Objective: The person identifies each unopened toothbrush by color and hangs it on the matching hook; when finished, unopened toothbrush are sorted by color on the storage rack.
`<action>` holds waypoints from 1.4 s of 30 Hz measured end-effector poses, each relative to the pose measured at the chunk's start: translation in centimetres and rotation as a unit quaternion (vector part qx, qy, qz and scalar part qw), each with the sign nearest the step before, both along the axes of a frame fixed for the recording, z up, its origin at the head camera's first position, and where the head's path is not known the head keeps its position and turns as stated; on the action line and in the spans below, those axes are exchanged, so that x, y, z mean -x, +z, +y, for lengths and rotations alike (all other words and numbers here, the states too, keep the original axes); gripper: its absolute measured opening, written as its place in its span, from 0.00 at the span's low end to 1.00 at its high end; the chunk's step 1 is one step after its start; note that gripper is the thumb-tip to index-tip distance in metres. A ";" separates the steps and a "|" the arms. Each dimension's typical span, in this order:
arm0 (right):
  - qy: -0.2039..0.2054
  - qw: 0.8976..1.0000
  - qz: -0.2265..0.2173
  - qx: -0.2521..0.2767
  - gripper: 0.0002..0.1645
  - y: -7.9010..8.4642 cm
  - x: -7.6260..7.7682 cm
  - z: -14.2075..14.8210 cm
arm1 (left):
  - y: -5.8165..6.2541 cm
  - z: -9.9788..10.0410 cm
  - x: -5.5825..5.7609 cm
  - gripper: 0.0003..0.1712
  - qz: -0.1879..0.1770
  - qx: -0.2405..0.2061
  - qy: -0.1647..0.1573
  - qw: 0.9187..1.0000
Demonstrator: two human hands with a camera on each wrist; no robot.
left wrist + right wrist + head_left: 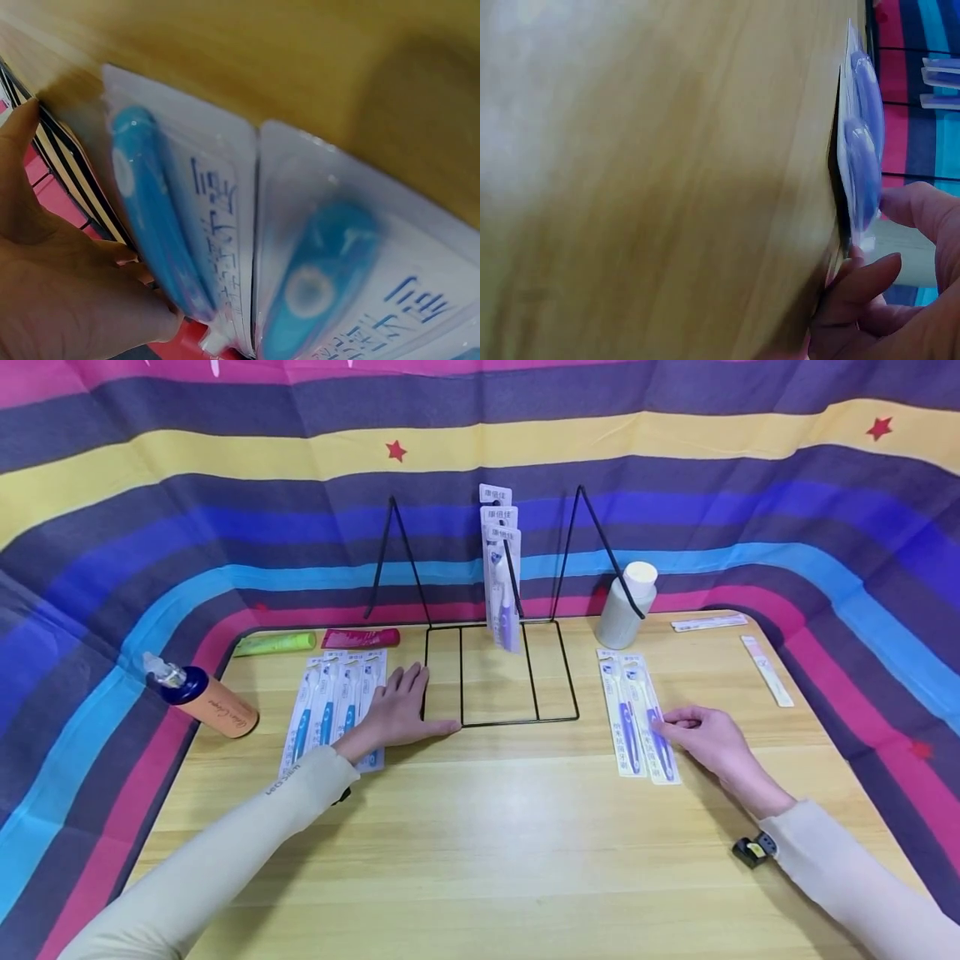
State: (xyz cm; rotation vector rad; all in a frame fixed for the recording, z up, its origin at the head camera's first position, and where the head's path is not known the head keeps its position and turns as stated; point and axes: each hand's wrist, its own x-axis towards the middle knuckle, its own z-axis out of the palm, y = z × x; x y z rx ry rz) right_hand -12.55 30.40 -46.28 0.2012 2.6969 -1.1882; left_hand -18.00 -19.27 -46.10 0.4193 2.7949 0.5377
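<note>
My left hand (397, 708), fingers spread, rests at the left side of the black wire display rack (520, 722). Its wrist lies over the blue toothbrush packs (327, 706), hiding parts of them. In the left wrist view, two packs with blue handles (169, 217) lie beside the palm. My right hand (708, 739) pinches the right edge of the nearer of two purple toothbrush packs (651, 727). In the right wrist view, the thumb meets the bulging blister while the fingers sit at the card's edge. Several purple toothbrush packs (504, 589) hang from the rack's middle hook.
A white-capped bottle (620, 614) stands right of the rack, beside its outer arm. Slim packets (767, 670) lie at the far right. Green (275, 644) and pink tubes (362, 638) lie back left, near an orange pump bottle (219, 703). Striped cloth surrounds the table.
</note>
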 end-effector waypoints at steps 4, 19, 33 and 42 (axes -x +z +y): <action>-0.002 1.000 0.019 0.003 0.35 0.2 -0.4 0.2 | 0.1 0.1 -0.1 0.71 0.002 0.000 0.002 1.000; -0.025 0.978 0.053 0.199 0.18 1.2 -2.4 -0.7 | 0.0 0.0 -0.3 0.71 0.000 -0.011 0.002 1.000; 0.027 0.912 0.123 0.392 0.12 3.7 -4.7 -9.7 | -0.1 0.0 -0.2 0.71 0.007 0.004 0.005 1.000; 0.088 0.864 0.218 0.445 0.12 6.1 -4.3 -14.9 | -0.5 -0.1 -0.2 0.72 0.007 -0.004 0.003 1.000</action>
